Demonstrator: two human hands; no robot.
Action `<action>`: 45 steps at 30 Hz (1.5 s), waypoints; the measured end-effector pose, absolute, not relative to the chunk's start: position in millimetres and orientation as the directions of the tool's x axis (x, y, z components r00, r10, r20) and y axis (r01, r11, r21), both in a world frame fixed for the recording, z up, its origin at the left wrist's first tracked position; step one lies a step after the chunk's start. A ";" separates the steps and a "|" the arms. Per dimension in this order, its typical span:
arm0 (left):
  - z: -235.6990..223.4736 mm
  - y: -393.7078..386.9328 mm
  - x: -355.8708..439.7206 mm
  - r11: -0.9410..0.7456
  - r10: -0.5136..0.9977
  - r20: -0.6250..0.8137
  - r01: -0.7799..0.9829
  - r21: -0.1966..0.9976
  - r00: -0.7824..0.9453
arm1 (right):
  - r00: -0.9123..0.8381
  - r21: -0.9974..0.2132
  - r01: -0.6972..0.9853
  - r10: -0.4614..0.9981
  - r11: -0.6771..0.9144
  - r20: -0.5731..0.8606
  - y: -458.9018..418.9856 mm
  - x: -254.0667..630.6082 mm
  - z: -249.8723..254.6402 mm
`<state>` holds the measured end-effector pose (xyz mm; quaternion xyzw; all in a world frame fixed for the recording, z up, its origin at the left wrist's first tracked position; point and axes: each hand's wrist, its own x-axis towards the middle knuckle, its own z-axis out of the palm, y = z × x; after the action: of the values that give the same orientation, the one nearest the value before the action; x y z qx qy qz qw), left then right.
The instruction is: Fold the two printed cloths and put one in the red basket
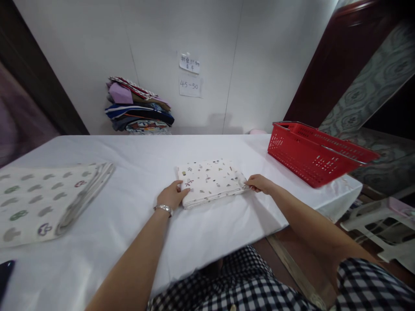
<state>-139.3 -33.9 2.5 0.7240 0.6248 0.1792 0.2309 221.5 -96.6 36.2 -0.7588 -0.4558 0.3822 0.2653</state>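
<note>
A folded white cloth with small printed figures (210, 179) lies on the white-covered table (136, 155). My left hand (171, 194), with a silver bracelet at the wrist, grips the cloth's near left corner, thumb on top. My right hand (259, 183) pinches the cloth's right edge with curled fingers. Both forearms reach in from the table's near side.
A larger folded cloth with a mushroom print (45, 201) lies at the left. A red plastic basket (316, 151) sits at the table's right end. A pile of folded fabrics (139, 108) rests against the back wall. A white plastic stool (379, 222) stands lower right.
</note>
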 end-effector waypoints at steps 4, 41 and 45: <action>2.3 -33.7 -139.2 -0.115 0.987 -0.027 0.821 0.559 0.157 | 0.326 -0.719 0.524 0.887 -0.457 -0.326 -96.1 222.6 28.8; 1.0 -32.1 -140.4 -0.119 0.987 -0.025 0.823 0.555 0.159 | 0.351 -0.781 0.421 0.877 -0.460 -0.328 -96.7 224.3 18.6; 2.1 -32.9 -139.1 -0.112 0.989 -0.021 0.825 0.554 0.148 | 0.322 -0.786 0.423 0.886 -0.451 -0.335 -98.8 226.2 17.2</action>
<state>-139.1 -32.9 2.1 0.7231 0.6271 0.1813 0.2259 226.2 -98.8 17.2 -0.7571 -0.4322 0.3901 0.2963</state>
